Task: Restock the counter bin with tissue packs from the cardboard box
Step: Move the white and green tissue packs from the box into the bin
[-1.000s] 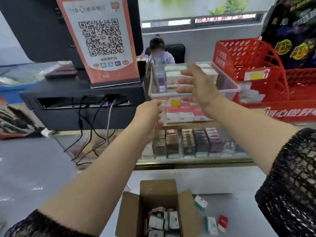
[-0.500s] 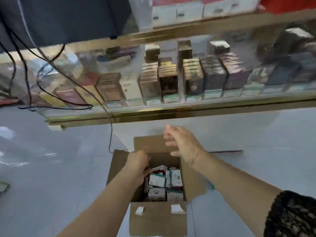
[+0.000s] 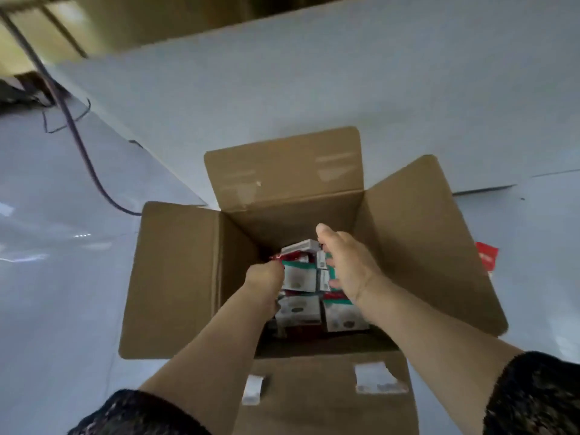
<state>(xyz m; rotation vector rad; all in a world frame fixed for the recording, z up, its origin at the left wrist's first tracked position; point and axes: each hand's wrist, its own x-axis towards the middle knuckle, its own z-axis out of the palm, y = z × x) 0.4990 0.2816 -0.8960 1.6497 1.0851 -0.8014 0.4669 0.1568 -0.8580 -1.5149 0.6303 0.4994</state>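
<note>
Both hands dropped away from the counter bin and went down into the cardboard box (image 3: pixel 175 277). The left hand (image 3: pixel 265 277) sank in deepest, up against the tissue packs (image 3: pixel 298 279); the right hand (image 3: pixel 348 265) followed, fingers reaching among them. The shelves slid out of view.

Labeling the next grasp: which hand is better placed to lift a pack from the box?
Left hand, probably: it's curled down against the tissue packs; right hand is spread open above them.
</note>
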